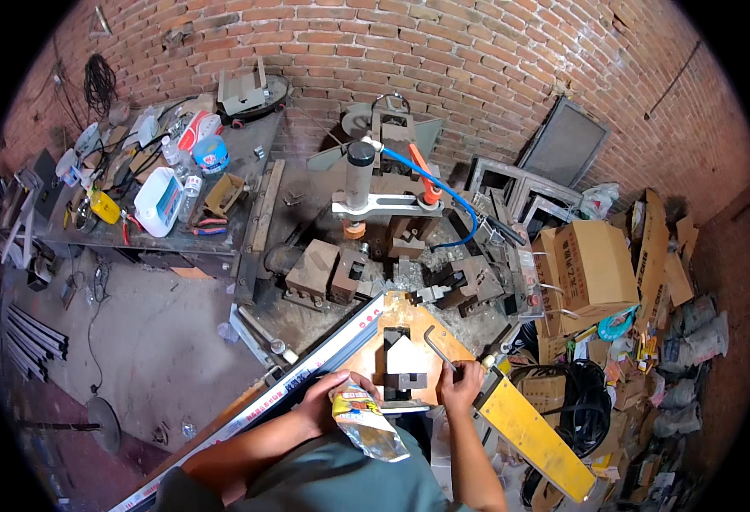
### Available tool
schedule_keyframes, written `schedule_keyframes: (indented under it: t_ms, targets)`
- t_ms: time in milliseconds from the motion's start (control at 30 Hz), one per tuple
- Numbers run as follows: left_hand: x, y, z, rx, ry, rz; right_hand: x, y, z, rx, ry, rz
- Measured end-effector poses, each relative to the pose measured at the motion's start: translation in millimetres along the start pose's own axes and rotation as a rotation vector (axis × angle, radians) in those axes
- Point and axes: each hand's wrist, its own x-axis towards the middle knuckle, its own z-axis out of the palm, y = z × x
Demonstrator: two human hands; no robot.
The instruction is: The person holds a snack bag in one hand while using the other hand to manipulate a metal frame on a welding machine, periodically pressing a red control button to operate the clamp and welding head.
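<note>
My left hand (322,401) is closed round a crumpled plastic packet (362,420), printed in white, yellow and red, which hangs in front of my dark green clothing. In my right hand (461,386) is a bent metal hex key (431,340), its short end pointing away from me. Between the two hands lies a tan wooden board (435,322) at the near edge of a machine. A metal block (406,381) sits in the dark slot of that board, with a pale pentagonal piece (405,354) just beyond it.
Past the board rises a clamp machine with a black-capped cylinder (360,175) and blue hose (476,224). A long white-and-blue strip (307,384) runs at left, a yellow metal bar (537,435) at right. Bottles crowd the left workbench (251,145); a cardboard box (593,264) stands right.
</note>
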Motion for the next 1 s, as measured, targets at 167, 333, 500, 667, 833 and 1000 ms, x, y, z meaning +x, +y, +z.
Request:
schedule_keyframes:
  t_ms: [167, 333, 500, 667, 833, 1000]
  targets:
    - [4, 11, -4, -0.019, -0.054, -0.031, 2, -2, -1, -0.007, 0.003, -0.033]
    - [3, 13, 3, -0.025, -0.037, -0.039, 2, -4, -4, 0.002, -0.027, -0.047]
    - [1, 14, -3, -0.062, -0.02, -0.022, -3, 2, 0, 0.013, -0.022, -0.031]
    - [-4, 15, -8, -0.044, -0.036, -0.033, -2, 1, 0, 0.007, -0.019, -0.04]
    - [1, 22, 9, 0.034, -0.091, -0.028, -1, 4, 0, -0.002, 0.005, -0.044]
    - [-2, 23, 13, 0.068, -0.093, -0.029, -2, 0, 0, -0.008, 0.034, -0.052]
